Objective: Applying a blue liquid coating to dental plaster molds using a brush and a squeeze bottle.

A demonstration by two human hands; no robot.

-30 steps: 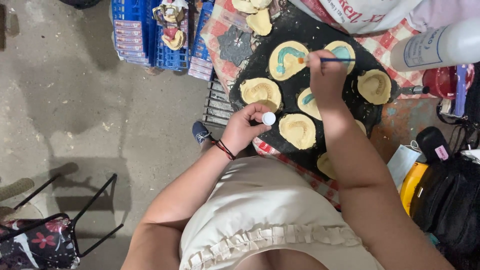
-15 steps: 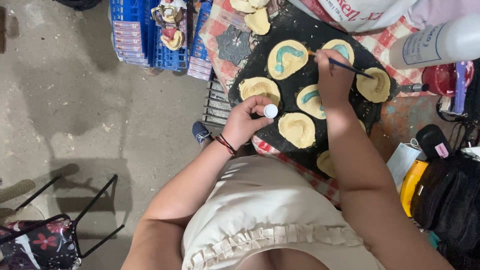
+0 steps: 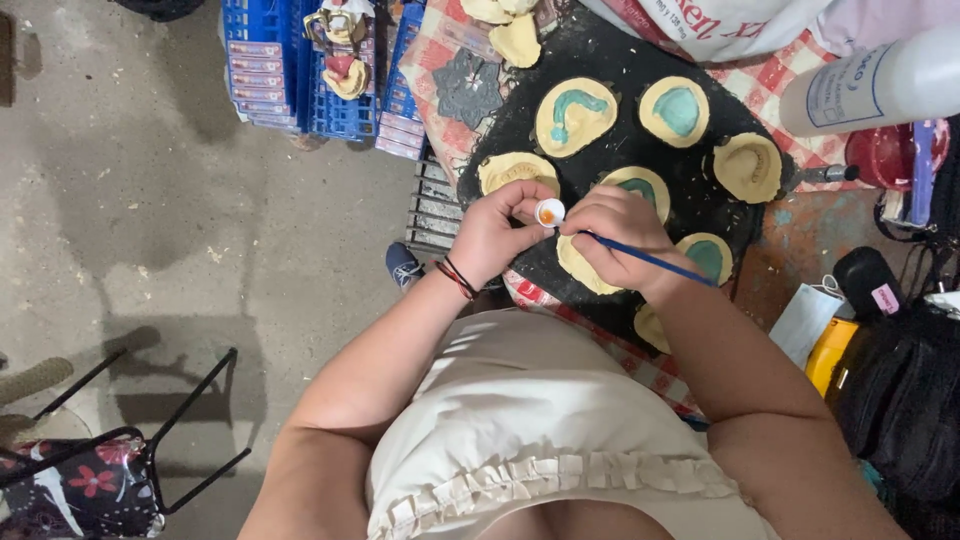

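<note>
Over the black tray (image 3: 620, 60) on its checkered cloth (image 3: 440, 50), above bare concrete floor (image 3: 150, 200), my left hand (image 3: 495, 235) pinches a small paint cap (image 3: 550, 212) and my right hand (image 3: 615, 235) grips a blue brush (image 3: 650, 260).

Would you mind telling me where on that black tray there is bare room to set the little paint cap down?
Bare black tray lies along the top edge, right of the loose clay scraps. A smaller patch sits between the upper painted discs and the lower ones. It is crowded under both hands.
</note>
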